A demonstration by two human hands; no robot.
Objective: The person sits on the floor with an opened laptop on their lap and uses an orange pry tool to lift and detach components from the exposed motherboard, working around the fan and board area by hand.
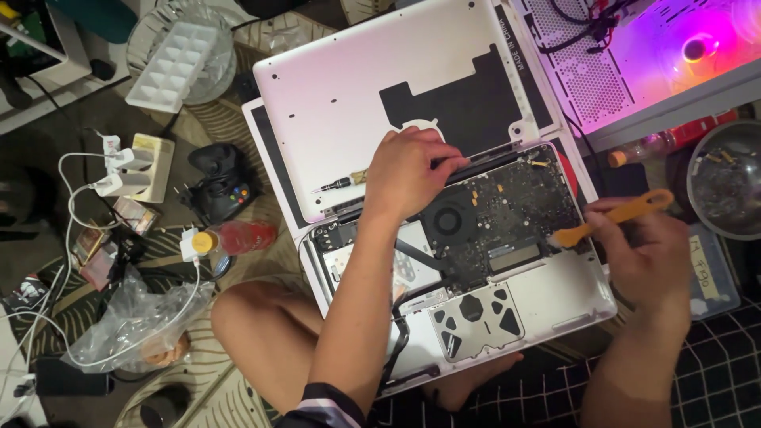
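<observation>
Laptop (547,297), white, opened bottom-up across lap, removed bottom cover (341,95) leaning behind. Logic board (515,210) exposed, just left of right hand (646,254). Right hand clamped on orange brush (614,215), long axis slanting down-left, bristles touching board's right edge. Left hand (408,170) pressed, fingers curled, beside black fan (448,219).

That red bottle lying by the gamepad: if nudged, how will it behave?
The red bottle lies on its side, so it would probably roll rather than tip. It looks partly filled, so likely some heft. The gamepad close by might stop it.
</observation>
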